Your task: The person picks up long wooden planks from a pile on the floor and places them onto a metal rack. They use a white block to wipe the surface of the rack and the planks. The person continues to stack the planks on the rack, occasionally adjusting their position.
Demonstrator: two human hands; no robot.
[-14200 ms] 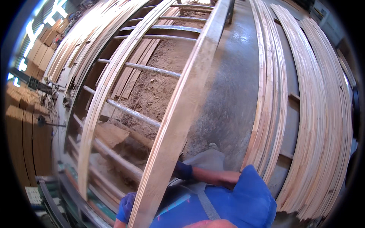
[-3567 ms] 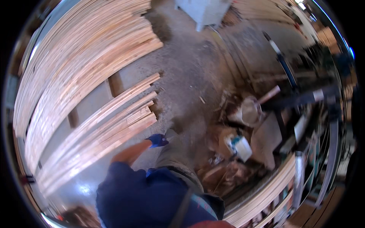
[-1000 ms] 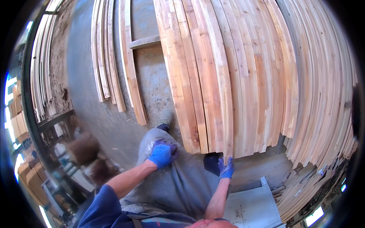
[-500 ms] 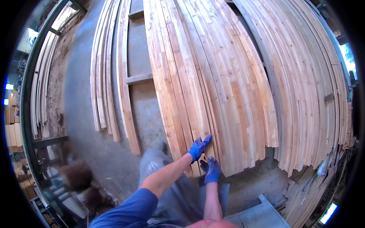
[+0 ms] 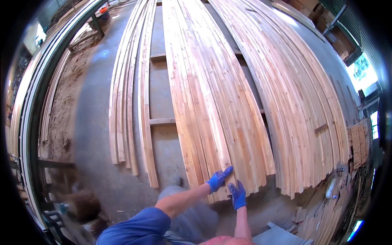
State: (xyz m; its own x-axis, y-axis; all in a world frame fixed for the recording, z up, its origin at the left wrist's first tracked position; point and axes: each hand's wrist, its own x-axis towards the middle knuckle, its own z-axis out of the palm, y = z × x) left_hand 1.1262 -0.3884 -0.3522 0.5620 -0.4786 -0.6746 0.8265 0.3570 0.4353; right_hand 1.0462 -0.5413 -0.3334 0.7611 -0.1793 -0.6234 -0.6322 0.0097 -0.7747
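A long, pale wooden board point(image 5: 220, 148) runs away from me on top of a wide layer of similar boards point(image 5: 245, 141). Near its close end, my left hand point(image 5: 219, 179) in a blue glove is closed over the board, fingers across its upper face. My gloved right hand point(image 5: 238, 196) grips the same board at its very end, from the right side, with fingers partly hidden. Both hands are close together, just beyond my legs. The ends of the neighbouring boards lie beside and beneath them.
Narrow board groups point(image 5: 124, 122) lie to the left, over wooden crosspieces point(image 5: 162, 121) on a grey floor. Another wide layer of boards point(image 5: 302, 122) spreads on the right. Offcuts point(image 5: 322, 216) are heaped at lower right. A dark metal frame point(image 5: 34, 106) runs along the left.
My view has shifted, showing more of the boards' far ends. Both hands remain at the board's near end; the right hand now sits farther around its end.
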